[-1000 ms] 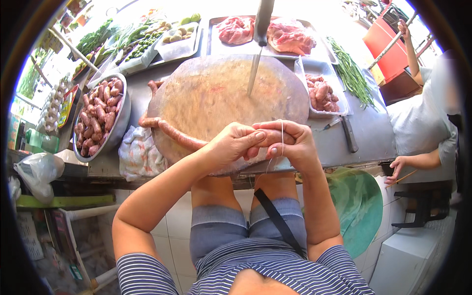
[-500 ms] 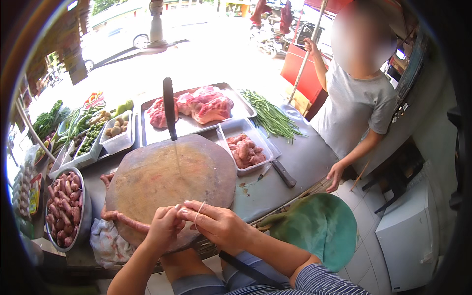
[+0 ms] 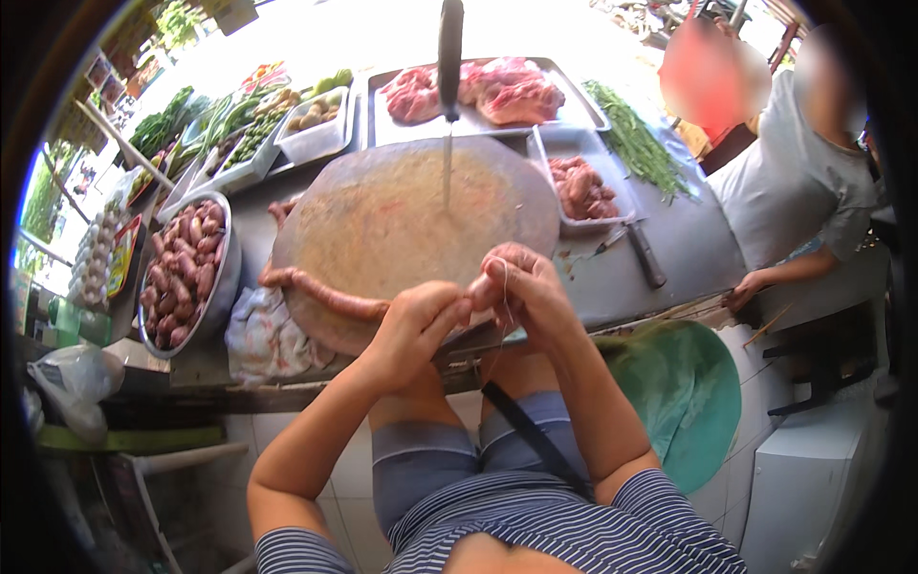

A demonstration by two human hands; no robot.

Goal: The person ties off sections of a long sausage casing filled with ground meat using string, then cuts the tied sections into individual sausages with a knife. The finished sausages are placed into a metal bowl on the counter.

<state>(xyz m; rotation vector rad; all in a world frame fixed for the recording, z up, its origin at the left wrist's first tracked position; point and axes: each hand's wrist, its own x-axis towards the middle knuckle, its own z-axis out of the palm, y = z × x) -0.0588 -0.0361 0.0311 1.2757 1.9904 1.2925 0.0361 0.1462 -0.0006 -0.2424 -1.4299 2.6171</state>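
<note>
A long raw sausage (image 3: 330,295) curves over the left edge of the round wooden chopping block (image 3: 402,225) and runs into my left hand (image 3: 418,323), whose fingers are closed around it. My right hand (image 3: 534,292) is beside it over the block's near edge, fingers pinched on a thin white string (image 3: 508,308). A short pinkish part of the sausage shows between the two hands; its tip is partly covered by my fingers. A dark-handled knife (image 3: 449,62) stands upright with its blade point on the block.
At left is a metal basin (image 3: 226,277) of short sausages, with a stained cloth (image 3: 273,335) nearby. Behind the block lie a meat tray (image 3: 371,120) and vegetables. To the right are a plastic meat tub (image 3: 626,187), another knife (image 3: 646,258), a green round seat (image 3: 684,402) and a person (image 3: 784,172).
My view has shifted, so the table sits higher. My hands have moved slightly apart, and a pinkish sausage part now shows between them. The person at right has lowered an arm to the table's edge.
</note>
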